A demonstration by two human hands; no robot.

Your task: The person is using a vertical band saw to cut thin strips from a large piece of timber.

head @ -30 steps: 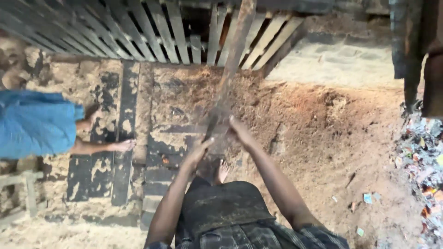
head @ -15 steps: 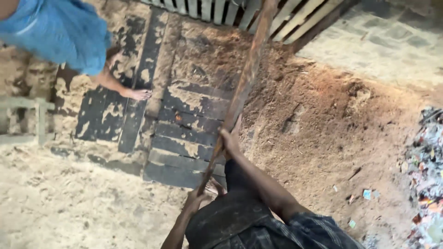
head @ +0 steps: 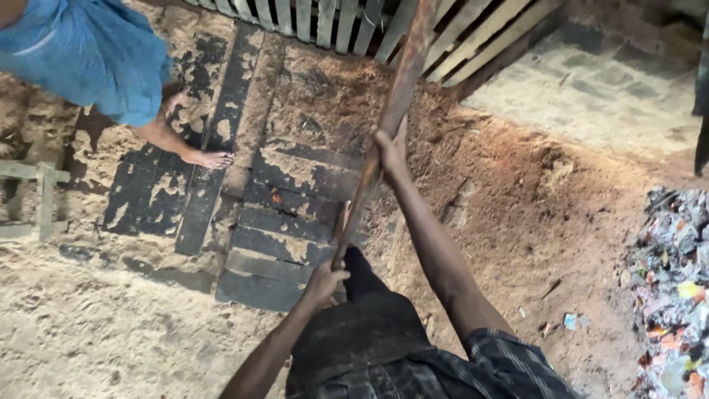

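Observation:
A long brown wooden pole (head: 402, 89) runs from the top of the view down toward my body. My right hand (head: 389, 151) grips it partway up, arm stretched forward. My left hand (head: 325, 281) holds the pole's lower end, close to my dark shorts. The pole slants over dark wooden planks (head: 284, 214) lying flat on sandy, sawdust-covered ground. Its far end is out of view at the top edge.
A person in a blue garment (head: 88, 52) stands at the upper left, one bare foot (head: 209, 158) on the planks. A slatted wooden frame (head: 325, 22) lies at the top. Stone paving (head: 591, 89) is upper right; colourful litter (head: 676, 288) piles at the right edge.
My hands have moved apart along the pole: the right one higher, the left one down to its lower end. The view has swung, bringing the person in blue to the upper left.

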